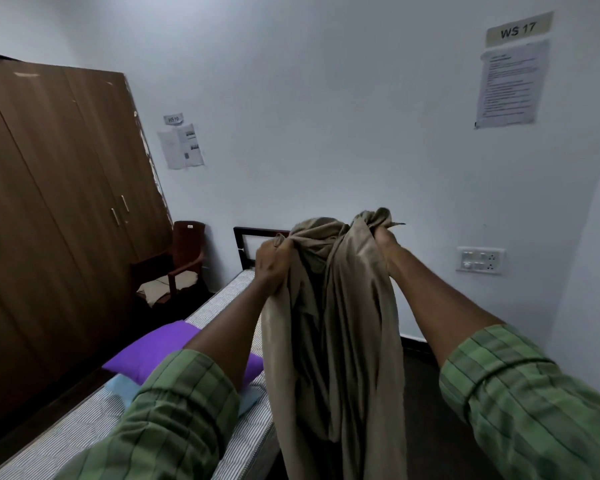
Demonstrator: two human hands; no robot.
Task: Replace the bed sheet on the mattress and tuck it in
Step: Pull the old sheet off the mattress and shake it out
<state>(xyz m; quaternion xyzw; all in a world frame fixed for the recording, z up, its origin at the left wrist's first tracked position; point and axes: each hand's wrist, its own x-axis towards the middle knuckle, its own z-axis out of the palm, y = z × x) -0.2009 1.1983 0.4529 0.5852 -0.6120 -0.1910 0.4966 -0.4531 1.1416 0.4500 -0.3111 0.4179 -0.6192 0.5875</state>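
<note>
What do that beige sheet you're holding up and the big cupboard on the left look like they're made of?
The sheet, gripped by the left hand and right hand, looks like soft matte woven cloth, perhaps cotton: it hangs in limp folds. The cupboard looks like wood-grain laminate board, chipped pale along its right edge.

A bare mattress [219, 306] with thin grey-and-white stripes ran from the lower left toward a dark bed frame [243, 237] at the far wall. A purple pillow [153, 351] lay on the striped surface near the middle of its visible length. A pale blue pillow or folded cloth [118, 384] lay partly under the purple one, poking out on its near side and touching the ticking. The mattress edge nearest the viewer was hidden behind a green checked sleeve [174, 417]
</note>
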